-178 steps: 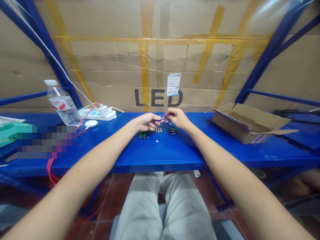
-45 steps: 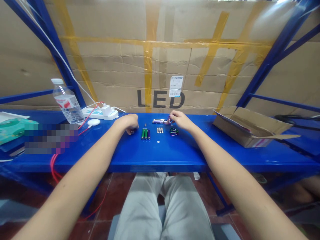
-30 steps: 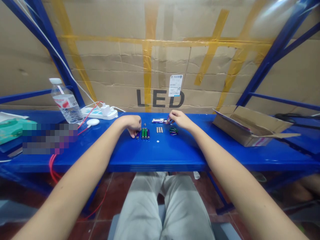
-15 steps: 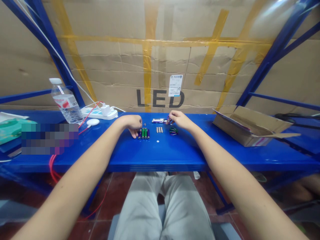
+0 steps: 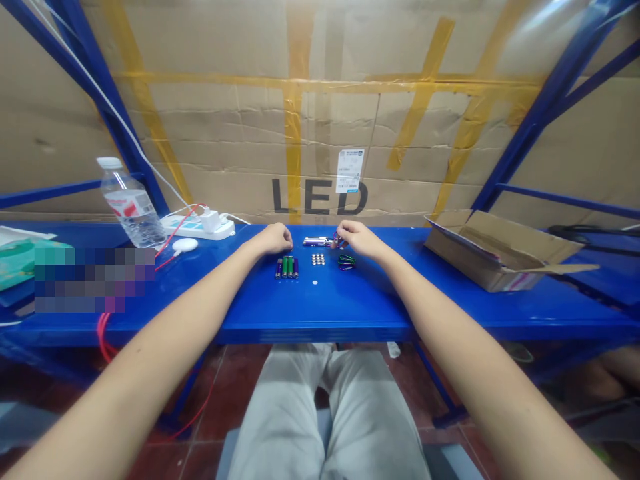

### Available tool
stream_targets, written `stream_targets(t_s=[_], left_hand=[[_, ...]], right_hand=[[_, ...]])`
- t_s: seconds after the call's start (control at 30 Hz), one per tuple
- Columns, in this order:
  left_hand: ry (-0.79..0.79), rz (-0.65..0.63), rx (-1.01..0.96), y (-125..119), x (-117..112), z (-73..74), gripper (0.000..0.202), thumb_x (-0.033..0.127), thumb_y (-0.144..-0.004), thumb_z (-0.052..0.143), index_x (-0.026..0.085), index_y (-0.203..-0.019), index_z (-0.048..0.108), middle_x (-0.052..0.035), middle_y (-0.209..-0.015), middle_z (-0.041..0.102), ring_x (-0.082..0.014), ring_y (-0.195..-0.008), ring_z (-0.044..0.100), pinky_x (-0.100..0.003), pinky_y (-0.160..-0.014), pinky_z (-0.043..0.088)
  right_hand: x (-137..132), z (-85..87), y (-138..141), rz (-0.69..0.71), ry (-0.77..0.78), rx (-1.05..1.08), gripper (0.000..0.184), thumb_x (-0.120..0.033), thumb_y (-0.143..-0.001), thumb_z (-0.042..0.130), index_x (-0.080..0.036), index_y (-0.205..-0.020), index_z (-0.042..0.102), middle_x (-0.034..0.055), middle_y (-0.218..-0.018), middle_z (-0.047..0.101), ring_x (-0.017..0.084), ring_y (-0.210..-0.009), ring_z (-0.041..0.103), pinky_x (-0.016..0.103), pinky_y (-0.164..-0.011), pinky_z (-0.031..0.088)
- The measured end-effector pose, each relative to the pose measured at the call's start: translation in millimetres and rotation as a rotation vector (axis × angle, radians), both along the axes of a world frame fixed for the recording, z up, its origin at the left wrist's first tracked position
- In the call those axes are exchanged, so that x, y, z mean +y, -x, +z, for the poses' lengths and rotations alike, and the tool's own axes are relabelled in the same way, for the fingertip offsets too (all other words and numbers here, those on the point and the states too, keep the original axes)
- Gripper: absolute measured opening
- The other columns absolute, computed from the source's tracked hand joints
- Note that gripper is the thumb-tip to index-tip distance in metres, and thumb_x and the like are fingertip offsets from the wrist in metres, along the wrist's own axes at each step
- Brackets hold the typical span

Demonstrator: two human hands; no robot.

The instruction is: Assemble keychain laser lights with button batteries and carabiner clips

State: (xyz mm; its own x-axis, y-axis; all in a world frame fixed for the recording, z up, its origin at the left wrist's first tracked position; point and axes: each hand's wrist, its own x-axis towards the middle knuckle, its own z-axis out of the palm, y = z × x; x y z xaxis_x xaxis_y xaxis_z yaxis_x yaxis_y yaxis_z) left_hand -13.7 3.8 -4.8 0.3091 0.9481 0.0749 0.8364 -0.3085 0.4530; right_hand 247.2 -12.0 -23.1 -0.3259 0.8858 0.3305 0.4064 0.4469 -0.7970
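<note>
Several small green and purple cylinders (image 5: 287,267) lie side by side on the blue bench (image 5: 320,307). My left hand (image 5: 277,238) hovers just behind them with its fingers curled; what it holds, if anything, is hidden. A small silver and purple flashlight (image 5: 316,241) lies farther back. My right hand (image 5: 356,240) pinches a small purple piece (image 5: 335,241) at the flashlight's right end. A cluster of button cells (image 5: 318,259) sits between my hands, with green and purple clips (image 5: 346,261) under my right hand. One loose disc (image 5: 315,283) lies nearer to me.
An open cardboard box (image 5: 500,250) stands at the right. On the left are a water bottle (image 5: 131,205), a white power strip (image 5: 197,225) with red and white cables, and a white puck (image 5: 183,245). A cardboard wall marked LED closes off the back.
My left hand laid a purple cylinder at the left end of the row, then drew back behind it. My right hand has stayed at the flashlight's end.
</note>
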Motion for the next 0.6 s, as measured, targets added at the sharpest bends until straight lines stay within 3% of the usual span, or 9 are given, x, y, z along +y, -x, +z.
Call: stream_targets(t_s=[0.23,0.6], left_hand=[[0.093,-0.098,-0.072,-0.6,0.6,2.6,0.016,0.024,-0.064,0.069,0.017,-0.075,0.079,-0.0049,-0.075,0.076,-0.0181,-0.071,0.065,-0.027,-0.067,0.048],[0.087,-0.117,-0.055,-3.1,-11.0,9.0,0.013,0.022,-0.062,0.067,0.018,-0.068,0.079,-0.0047,-0.075,0.077,-0.0191,-0.073,0.066,-0.026,-0.067,0.048]], right_hand=[[-0.3,1.3,1.5,-0.003,0.018,0.023,0.020,-0.019,-0.093,0.049,-0.019,-0.073,0.053,0.0052,-0.073,0.073,0.020,-0.075,0.068,0.031,-0.070,0.048],[1.2,-0.3,-0.9,0.009,-0.008,-0.003,0.021,-0.022,-0.094,0.049,-0.020,-0.074,0.054,0.0045,-0.075,0.074,0.019,-0.078,0.067,0.030,-0.071,0.048]])
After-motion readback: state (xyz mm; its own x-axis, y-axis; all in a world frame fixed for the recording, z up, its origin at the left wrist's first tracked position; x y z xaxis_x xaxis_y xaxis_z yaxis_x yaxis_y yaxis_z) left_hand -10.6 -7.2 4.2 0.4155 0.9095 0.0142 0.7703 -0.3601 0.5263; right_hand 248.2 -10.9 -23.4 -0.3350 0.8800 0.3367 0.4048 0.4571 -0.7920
